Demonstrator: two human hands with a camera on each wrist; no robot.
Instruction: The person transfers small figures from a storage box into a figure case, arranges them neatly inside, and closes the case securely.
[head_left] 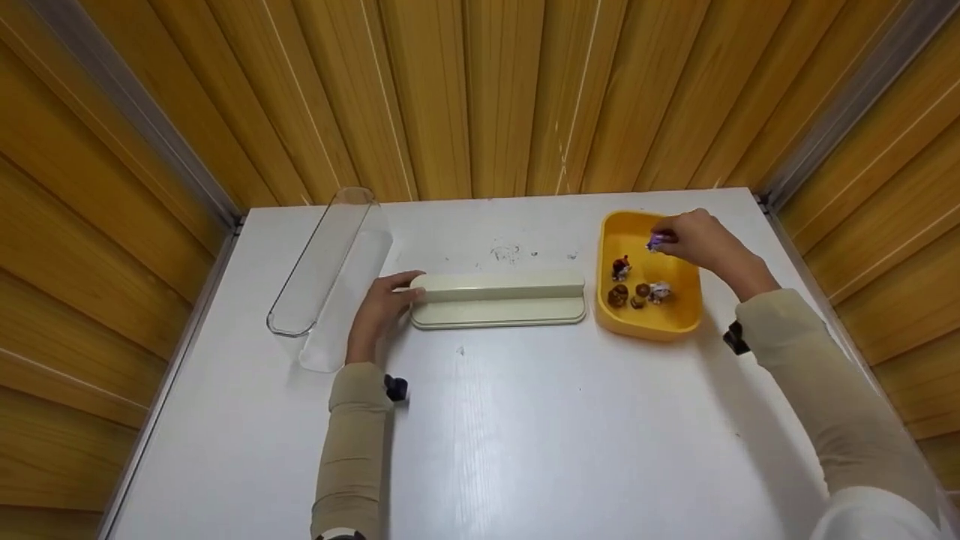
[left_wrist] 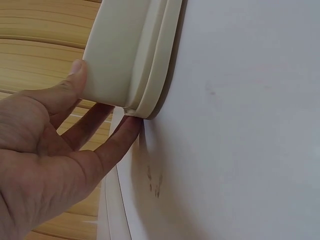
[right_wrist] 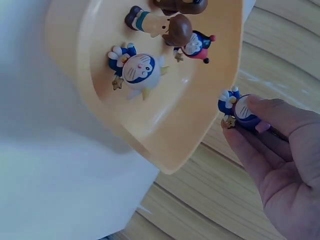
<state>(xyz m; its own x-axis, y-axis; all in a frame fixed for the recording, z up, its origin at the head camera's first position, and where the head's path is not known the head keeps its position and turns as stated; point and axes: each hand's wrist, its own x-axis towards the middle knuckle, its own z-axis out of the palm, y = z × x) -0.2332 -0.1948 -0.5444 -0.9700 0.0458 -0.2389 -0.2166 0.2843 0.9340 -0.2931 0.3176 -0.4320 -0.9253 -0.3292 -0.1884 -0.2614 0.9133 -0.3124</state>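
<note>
Gripping cream stand [head_left: 499, 310] at nine-o'clock end with left hand [head_left: 381, 306]; pinching purple figurine [right_wrist: 241, 111] in right hand [head_left: 701, 238] above yellow tray [head_left: 646, 328] at three o'clock.

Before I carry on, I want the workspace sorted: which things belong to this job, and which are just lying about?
In the job:
purple figurine, pinched in right fingers
cream stepped base, held by left fingers
yellow bin
other figurines, inside the bin

Apparently lying about:
clear cover, untouched, perhaps for later
dark marks on the table
</note>
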